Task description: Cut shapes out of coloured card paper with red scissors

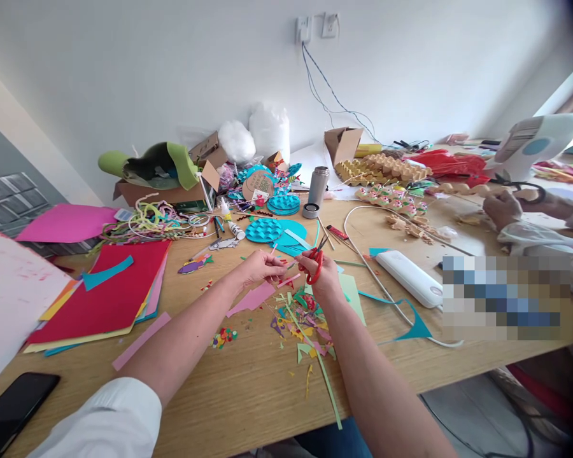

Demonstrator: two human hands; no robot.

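Over the middle of the table, my right hand [323, 275] has its fingers wrapped round red-handled scissors [315, 267], whose dark blades point up and away. Close to its left, my left hand [261, 267] is closed in a pinch on what looks like a small piece of paper, mostly hidden by the fingertips. The two hands nearly meet. Under them lie a torn-edged pink paper piece [254, 299] and a heap of coloured paper scraps [305, 321]. A long thin green paper strip [327, 381] trails toward the table's front edge.
Stacked coloured paper [105, 292] lies left, beside a black phone [19, 407]. Blue egg-tray pieces [263, 230] and a grey flask [318, 191] stand behind my hands. A white power strip [408, 278] with its cable lies right. Another person's hand [502, 208] holds dark-handled scissors [530, 191].
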